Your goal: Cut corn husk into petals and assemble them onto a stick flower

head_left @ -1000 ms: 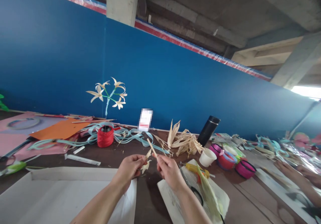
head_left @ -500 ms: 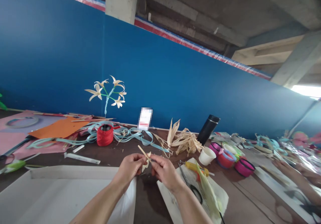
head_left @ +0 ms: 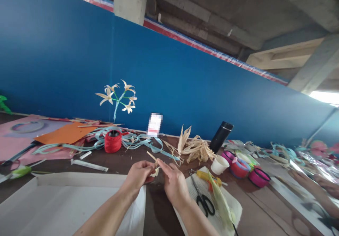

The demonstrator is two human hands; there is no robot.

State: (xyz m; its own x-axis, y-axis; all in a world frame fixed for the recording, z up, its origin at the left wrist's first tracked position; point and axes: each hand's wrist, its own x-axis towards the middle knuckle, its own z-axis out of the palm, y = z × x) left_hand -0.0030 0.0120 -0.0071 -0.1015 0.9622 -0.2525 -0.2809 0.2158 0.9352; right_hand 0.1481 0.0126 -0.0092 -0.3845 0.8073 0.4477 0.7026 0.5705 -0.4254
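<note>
My left hand point(head_left: 138, 177) is closed in a pinch on a thin pale stick point(head_left: 151, 156), which slants up to the left past the fingertips. A small cream piece point(head_left: 155, 173), like a strip of corn husk, curls out under the pinch. My right hand point(head_left: 175, 185) meets the stick from the other side, index finger stretched against it; its thumb is mostly hidden. Right of that hand, black-handled scissors point(head_left: 205, 205), a yellow glue gun point(head_left: 209, 177) and a green-white husk point(head_left: 221, 204) lie on a sheet of paper point(head_left: 235, 207).
Behind stand a husk flower spray point(head_left: 116, 100), a red twine spool point(head_left: 113, 142), dried husks point(head_left: 197, 149), a black bottle point(head_left: 221, 137) and a white cup point(head_left: 219, 164). A white box lid point(head_left: 79, 200) lies front left. Another person's hand point(head_left: 304, 183) is at far right.
My right hand's fingers have straightened and shifted up along the stick, covering more of it. The cream piece shows lower down. The view has shifted slightly, uncovering the scissors' handles.
</note>
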